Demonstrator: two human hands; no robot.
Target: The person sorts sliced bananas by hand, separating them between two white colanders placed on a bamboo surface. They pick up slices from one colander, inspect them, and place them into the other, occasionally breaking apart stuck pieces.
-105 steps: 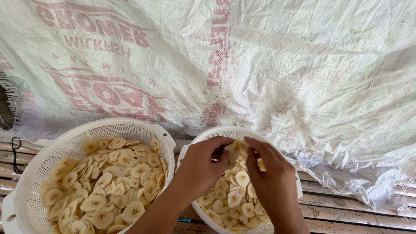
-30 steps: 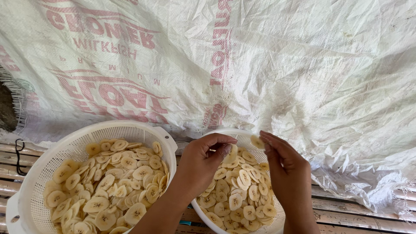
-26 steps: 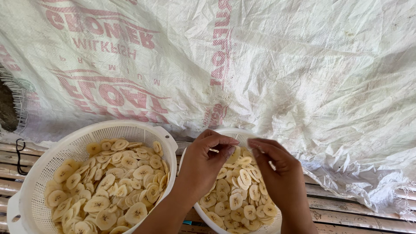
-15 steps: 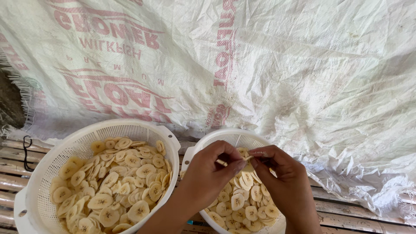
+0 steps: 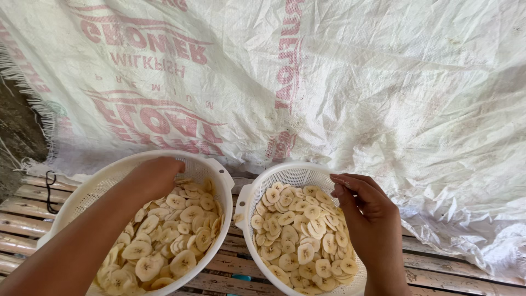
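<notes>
The banana slices fill two white colanders that stand side by side, just touching. The left hand has crossed from the right colander to the left colander; half a second ago both hands worked together over the right one. It now rests knuckles up on the slices near the far rim, fingers curled down, and I cannot tell if it holds anything. This looks like carrying a slice from one heap to the other. The right hand stays over the right colander, fingers loosely bent, holding nothing visible. Both colanders sit on a slatted wooden bench. Behind them hangs a white woven sack cloth with red print.
</notes>
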